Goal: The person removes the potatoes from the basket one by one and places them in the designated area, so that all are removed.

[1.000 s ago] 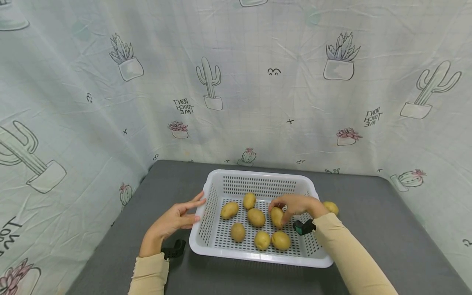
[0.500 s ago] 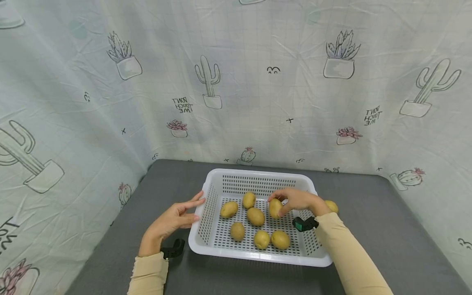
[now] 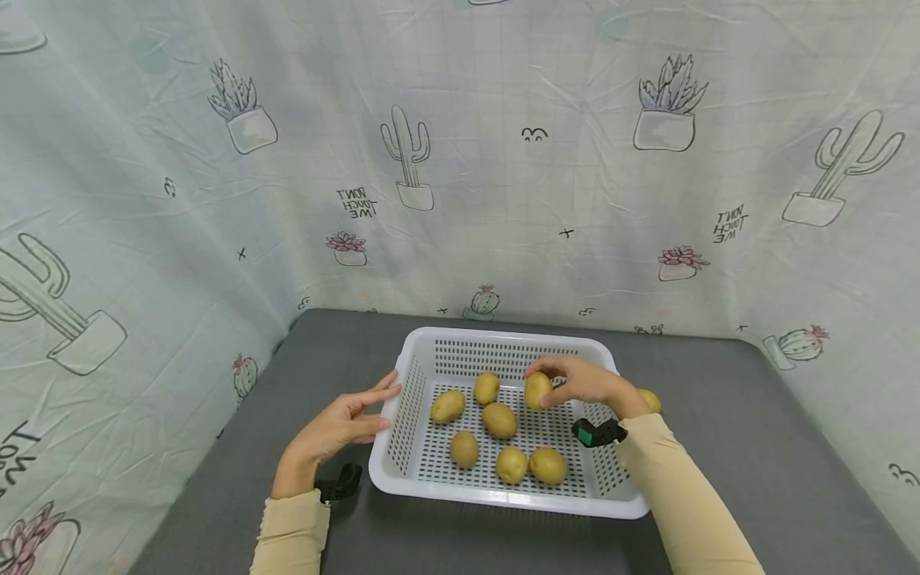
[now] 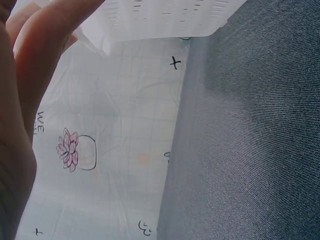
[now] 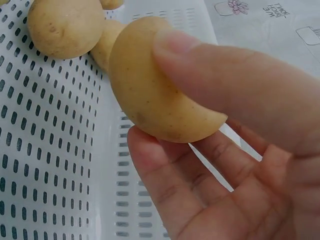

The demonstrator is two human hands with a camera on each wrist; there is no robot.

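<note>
My right hand (image 3: 585,382) pinches a yellow potato (image 3: 537,391) between thumb and fingertips, over the right part of a white perforated plastic basket (image 3: 503,499). In the right wrist view the thumb lies across the held potato (image 5: 150,95), with the fingers on its far side. My left hand (image 3: 338,427) touches the basket's left rim with extended fingers and thumb. Several other potatoes lie on the basket floor, among them one potato (image 3: 499,421) near the middle and another potato (image 3: 549,465) at the front.
One more potato (image 3: 650,399) sits on the grey table (image 3: 719,447) outside the basket, partly hidden behind my right forearm. A white curtain (image 3: 489,160) printed with cacti hangs behind the table and along its sides.
The held potato has risen from among the others and moved toward the back of the basket with my right hand. My left hand stays at the rim.
</note>
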